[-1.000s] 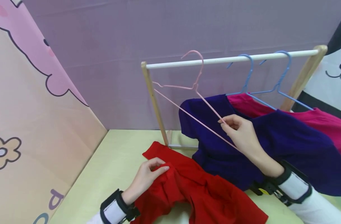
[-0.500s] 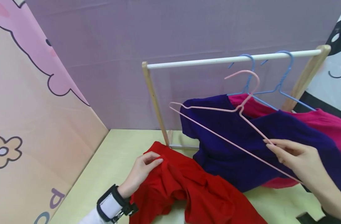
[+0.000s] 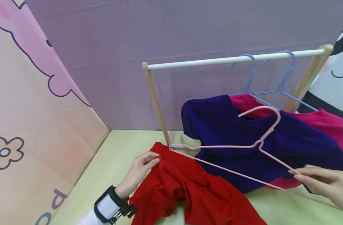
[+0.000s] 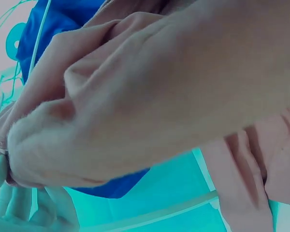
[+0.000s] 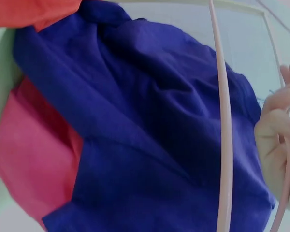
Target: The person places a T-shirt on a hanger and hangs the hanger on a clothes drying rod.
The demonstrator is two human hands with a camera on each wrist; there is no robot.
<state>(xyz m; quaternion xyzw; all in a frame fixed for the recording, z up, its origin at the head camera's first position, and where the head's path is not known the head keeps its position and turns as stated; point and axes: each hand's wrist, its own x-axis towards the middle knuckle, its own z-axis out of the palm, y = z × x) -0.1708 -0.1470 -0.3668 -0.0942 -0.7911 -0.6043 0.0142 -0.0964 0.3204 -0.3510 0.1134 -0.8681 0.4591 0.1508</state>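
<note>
Near the front right, my right hand [image 3: 326, 182] pinches the sloping right arm of a pink clothes hanger [image 3: 230, 146]. The hanger's hook points up and its far end lies over the red garment [image 3: 199, 187] in the head view. My left hand [image 3: 138, 172] pinches the upper left edge of that red garment, which is bunched on the table. In the left wrist view the fingers [image 4: 19, 205] grip the cloth, whose colours look off there. Seen from the right wrist, the hanger's bottom bar [image 5: 224, 121] crosses in front of a dark blue shirt [image 5: 145, 106].
A clothes rack with a white rail [image 3: 188, 63] stands at the back. Two blue hangers [image 3: 251, 75] hang from it, bearing the dark blue shirt and a magenta garment [image 3: 329, 125]. A printed cloth wall [image 3: 33, 125] rises on the left of the yellow table [image 3: 98, 162].
My right hand has drawn the pink hanger away from the rack's rail, down and to the right. My left hand has shifted slightly left and up, still holding the red garment.
</note>
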